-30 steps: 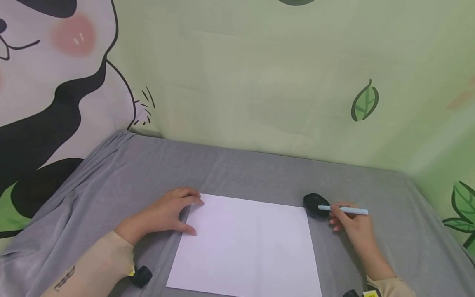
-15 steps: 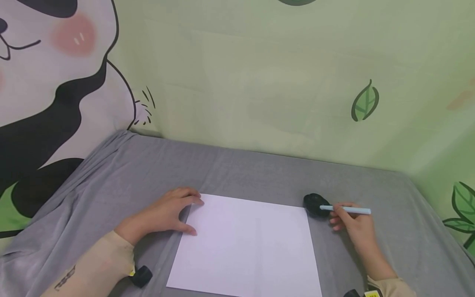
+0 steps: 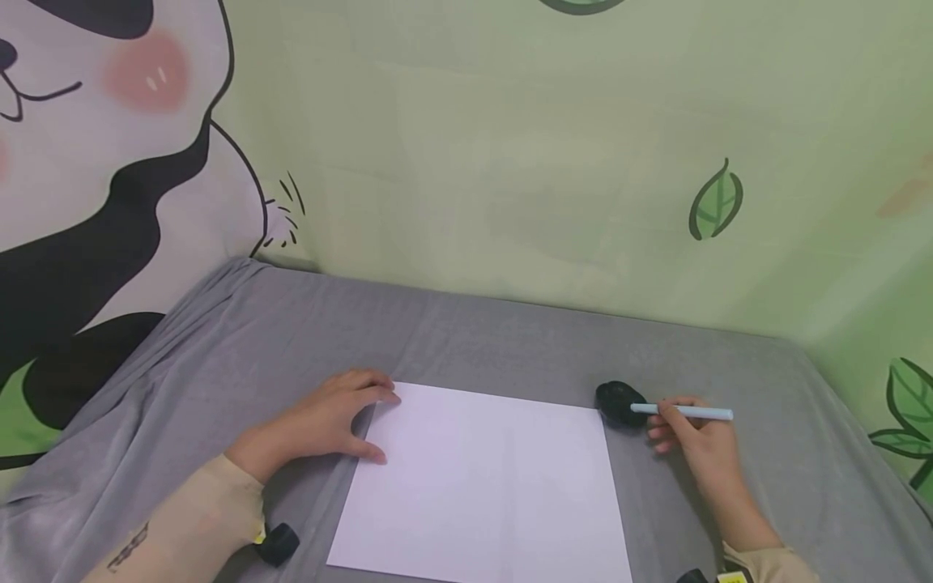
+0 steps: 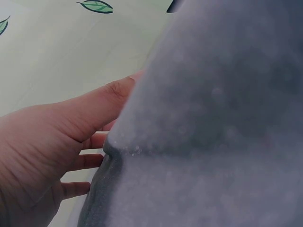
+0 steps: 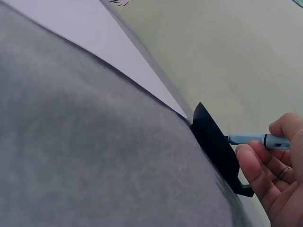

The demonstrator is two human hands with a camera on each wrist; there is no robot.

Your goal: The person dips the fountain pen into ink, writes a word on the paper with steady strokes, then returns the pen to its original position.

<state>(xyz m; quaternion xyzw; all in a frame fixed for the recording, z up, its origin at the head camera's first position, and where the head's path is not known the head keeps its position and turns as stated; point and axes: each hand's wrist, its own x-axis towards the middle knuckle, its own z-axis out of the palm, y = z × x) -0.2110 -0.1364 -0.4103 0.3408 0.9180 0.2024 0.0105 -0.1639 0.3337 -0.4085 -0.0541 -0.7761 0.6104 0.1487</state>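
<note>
I see a person's left hand [image 3: 338,417], fingers spread, resting on the left edge of a white paper sheet [image 3: 488,486]; the right hand [image 3: 703,445] pinches a light-blue pen [image 3: 714,414], its end at a black dish [image 3: 615,403] beside the sheet's far right corner.

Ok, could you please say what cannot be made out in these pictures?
Paper: its near right corner is cut off by the head view's bottom edge.
Black object: surface detail is too dark in the head view; the right wrist view shows it edge-on.
Pen: overlap in the head view, and a tiny tip in the right wrist view, hide whether it touches that object.
Left hand: fingertips mostly hidden behind the grey cloth, left wrist view.
</note>
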